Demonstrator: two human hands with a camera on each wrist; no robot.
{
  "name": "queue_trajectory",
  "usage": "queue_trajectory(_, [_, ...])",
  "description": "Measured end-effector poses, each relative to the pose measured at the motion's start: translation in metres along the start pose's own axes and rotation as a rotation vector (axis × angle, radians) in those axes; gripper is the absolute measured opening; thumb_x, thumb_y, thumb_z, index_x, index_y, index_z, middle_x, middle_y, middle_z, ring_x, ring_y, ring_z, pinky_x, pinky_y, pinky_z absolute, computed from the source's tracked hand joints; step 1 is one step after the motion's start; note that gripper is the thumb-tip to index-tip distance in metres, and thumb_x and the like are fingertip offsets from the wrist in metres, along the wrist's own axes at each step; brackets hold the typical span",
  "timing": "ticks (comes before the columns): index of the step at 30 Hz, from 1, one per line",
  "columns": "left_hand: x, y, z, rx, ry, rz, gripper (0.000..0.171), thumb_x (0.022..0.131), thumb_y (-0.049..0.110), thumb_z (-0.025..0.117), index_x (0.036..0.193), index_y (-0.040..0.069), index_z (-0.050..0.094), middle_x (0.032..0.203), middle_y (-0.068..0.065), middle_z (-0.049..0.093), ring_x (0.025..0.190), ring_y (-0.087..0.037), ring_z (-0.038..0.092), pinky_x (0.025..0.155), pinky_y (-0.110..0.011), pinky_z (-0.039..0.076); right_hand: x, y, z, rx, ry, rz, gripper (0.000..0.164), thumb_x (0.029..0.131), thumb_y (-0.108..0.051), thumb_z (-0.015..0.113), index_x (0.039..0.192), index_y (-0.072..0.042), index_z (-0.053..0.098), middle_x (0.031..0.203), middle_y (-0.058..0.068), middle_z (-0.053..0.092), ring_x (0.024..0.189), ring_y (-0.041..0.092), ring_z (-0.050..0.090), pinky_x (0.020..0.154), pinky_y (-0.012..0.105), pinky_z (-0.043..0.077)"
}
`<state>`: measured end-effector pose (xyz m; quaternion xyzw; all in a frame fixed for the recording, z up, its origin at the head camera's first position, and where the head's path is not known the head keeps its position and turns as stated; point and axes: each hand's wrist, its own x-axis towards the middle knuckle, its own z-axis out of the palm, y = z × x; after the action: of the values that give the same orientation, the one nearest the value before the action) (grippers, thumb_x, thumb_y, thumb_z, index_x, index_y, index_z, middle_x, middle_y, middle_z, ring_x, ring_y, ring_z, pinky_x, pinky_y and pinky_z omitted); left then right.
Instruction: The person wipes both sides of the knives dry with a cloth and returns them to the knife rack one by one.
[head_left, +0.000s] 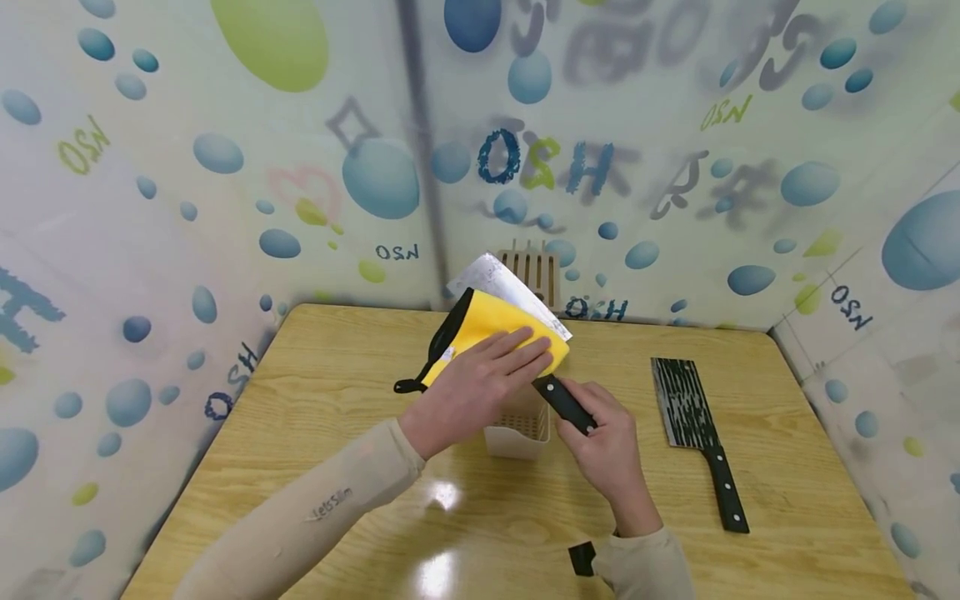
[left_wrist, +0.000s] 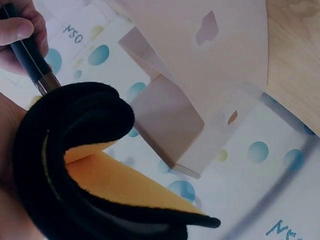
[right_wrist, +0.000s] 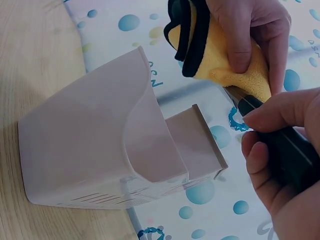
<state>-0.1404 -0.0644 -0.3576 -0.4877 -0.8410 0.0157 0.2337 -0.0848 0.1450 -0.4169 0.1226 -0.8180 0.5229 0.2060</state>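
Note:
My right hand (head_left: pixel 607 442) grips the black handle (head_left: pixel 567 404) of a cleaver, whose broad shiny blade (head_left: pixel 517 292) slants up and left. Wrapped over that blade is a yellow cloth (head_left: pixel 487 321) with black edging and a hanging loop. My left hand (head_left: pixel 480 383) lies across the cloth; in the right wrist view its thumb and fingers pinch the cloth (right_wrist: pixel 220 60) round the blade near the handle. Much of the blade is hidden under the cloth. Behind and below the hands stands a pale knife holder (right_wrist: pixel 85 135), partly covered in the head view.
A second cleaver (head_left: pixel 686 408) with a dark streaked blade lies on the wooden table (head_left: pixel 330 350) at the right, its black handle toward me. The holder's slotted part (head_left: pixel 543 275) rises near the back wall. A patterned curtain (head_left: pixel 660 150) encloses the table.

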Motion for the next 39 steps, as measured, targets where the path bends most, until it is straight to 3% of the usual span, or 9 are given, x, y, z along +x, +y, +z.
queue_trajectory(6, [0.003, -0.007, 0.000, 0.012, 0.010, -0.037, 0.056, 0.093, -0.003, 0.070, 0.147, 0.006, 0.058, 0.151, -0.008, 0.057, 0.144, -0.029, 0.049, 0.121, -0.039, 0.038, 0.000, -0.001, 0.000, 0.001, -0.002, -0.012, 0.045, 0.082, 0.013, 0.073, 0.124, -0.003, 0.075, 0.098, 0.008, 0.072, 0.078, 0.019, 0.057, 0.064, 0.025, 0.046])
queue_trajectory(19, [0.005, -0.028, 0.003, 0.003, 0.050, -0.128, 0.052, 0.092, -0.008, 0.070, 0.142, 0.007, 0.063, 0.146, -0.007, 0.062, 0.140, -0.029, 0.053, 0.118, -0.039, 0.042, -0.001, 0.000, 0.000, -0.011, -0.008, -0.007, 0.046, 0.080, 0.013, 0.073, 0.124, -0.003, 0.075, 0.099, 0.008, 0.072, 0.079, 0.019, 0.058, 0.064, 0.025, 0.045])
queue_trajectory(26, [0.005, -0.039, 0.003, -0.026, 0.047, -0.181, 0.059, 0.088, -0.017, 0.064, 0.142, 0.008, 0.063, 0.145, -0.007, 0.062, 0.140, -0.029, 0.053, 0.117, -0.039, 0.043, -0.002, 0.000, -0.001, -0.018, -0.009, -0.017, 0.046, 0.080, 0.013, 0.073, 0.123, -0.003, 0.076, 0.098, 0.007, 0.072, 0.078, 0.017, 0.057, 0.063, 0.024, 0.044])
queue_trajectory(39, [0.006, -0.062, 0.003, -0.065, 0.044, -0.262, 0.059, 0.087, -0.018, 0.061, 0.140, 0.006, 0.064, 0.146, -0.010, 0.062, 0.138, -0.031, 0.055, 0.112, -0.040, 0.048, -0.002, 0.002, -0.002, -0.012, -0.015, -0.030, 0.045, 0.080, 0.012, 0.073, 0.123, -0.002, 0.075, 0.099, 0.006, 0.073, 0.077, 0.015, 0.058, 0.063, 0.025, 0.046])
